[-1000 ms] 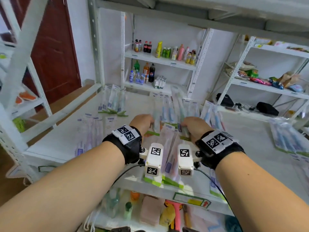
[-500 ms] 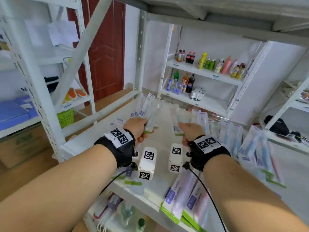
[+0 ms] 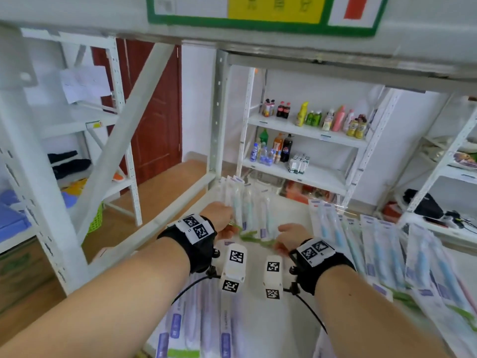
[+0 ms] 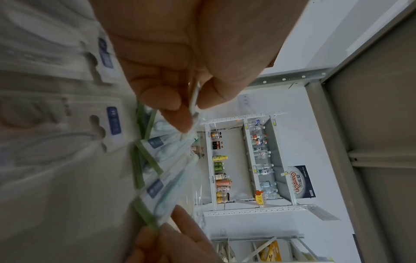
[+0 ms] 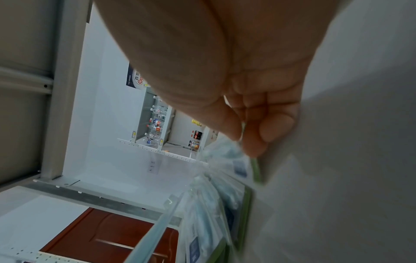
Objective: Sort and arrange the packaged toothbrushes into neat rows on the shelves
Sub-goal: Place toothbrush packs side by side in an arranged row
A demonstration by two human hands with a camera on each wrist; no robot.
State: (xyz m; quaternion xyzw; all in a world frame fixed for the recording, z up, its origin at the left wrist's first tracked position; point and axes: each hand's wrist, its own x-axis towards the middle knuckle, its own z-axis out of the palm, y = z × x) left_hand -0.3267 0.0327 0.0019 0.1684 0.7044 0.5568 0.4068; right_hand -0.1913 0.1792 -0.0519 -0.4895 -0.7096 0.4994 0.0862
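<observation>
We see both hands out over the white shelf [image 3: 291, 215], each holding the near, green-edged end of a fanned bunch of packaged toothbrushes [image 3: 249, 210]. The left hand [image 3: 219, 214] has thumb and fingers curled tight, pinching a pack edge between thumb and fingertips [image 4: 178, 122] — the left wrist view shows the thin card edge caught right in the pinch. The right hand [image 3: 290, 235] does the same: thumb and curled fingers [image 5: 254, 144] pinch the green strip of a pack, with the rest of the fan hanging off below in the right wrist view. The bunch sits at the left-middle of the shelf, lifted at the near end, tips pointing away from us toward the back edge; whether the far ends touch the shelf we cannot tell, it is blurred.

More packs lie flat on the same shelf — a row with blue brushes [image 3: 382, 246] to the right of the right hand, and purple-labelled packs [image 3: 198, 321] at the near edge under the forearms. Both wrists wear black straps with white marker blocks [image 3: 233, 270]. Behind, a white rack holds drink bottles [image 3: 317, 117], and a red-brown door [image 3: 154, 112] stands at the left.
</observation>
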